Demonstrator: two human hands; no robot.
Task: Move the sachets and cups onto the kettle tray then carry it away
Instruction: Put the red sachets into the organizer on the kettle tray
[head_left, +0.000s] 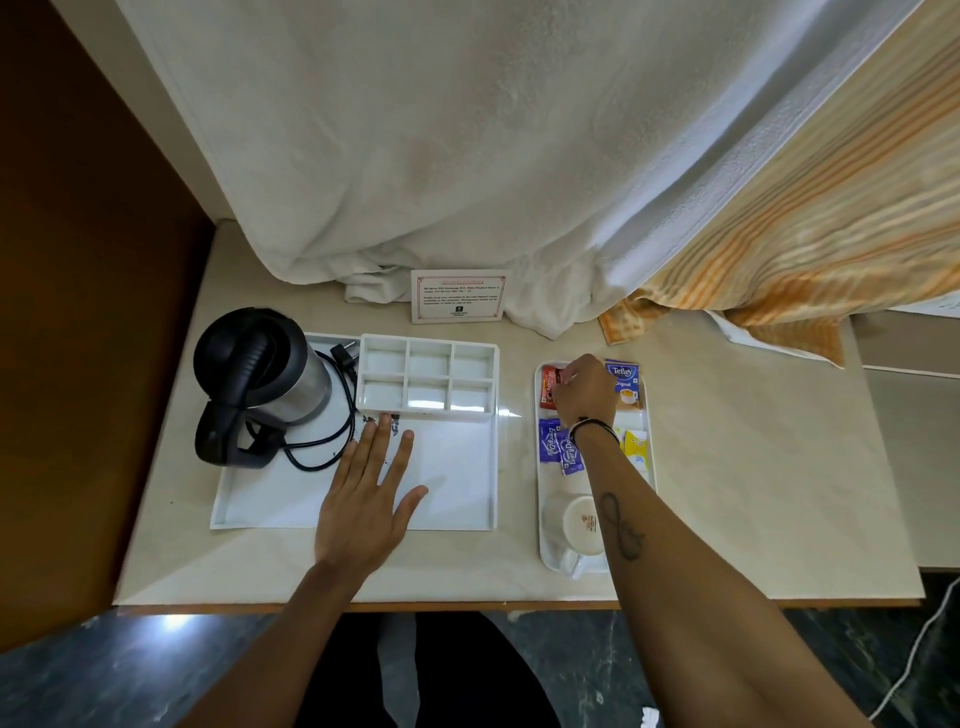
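Note:
The white kettle tray (457, 514) lies at centre left, carrying a black and steel kettle (260, 364) and a white compartment box (427, 375) whose cells look empty. My left hand (371, 499) rests flat and open on the tray's floor. To the right is a narrow white tray (543, 540) with sachets: red (548, 382), blue Tetley (623, 376), purple (556, 447) and yellow (636, 447). White cups (571, 525) sit at its near end, partly hidden by my forearm. My right hand (584, 389) has its fingertips closed on the red sachet.
A white towel or sheet (441, 156) hangs over the back of the beige table, with a striped orange cloth (805, 234) to its right. A printed card (457, 295) stands behind the trays. The kettle's black cord (332, 441) loops on the tray. The table's front edge is close to me.

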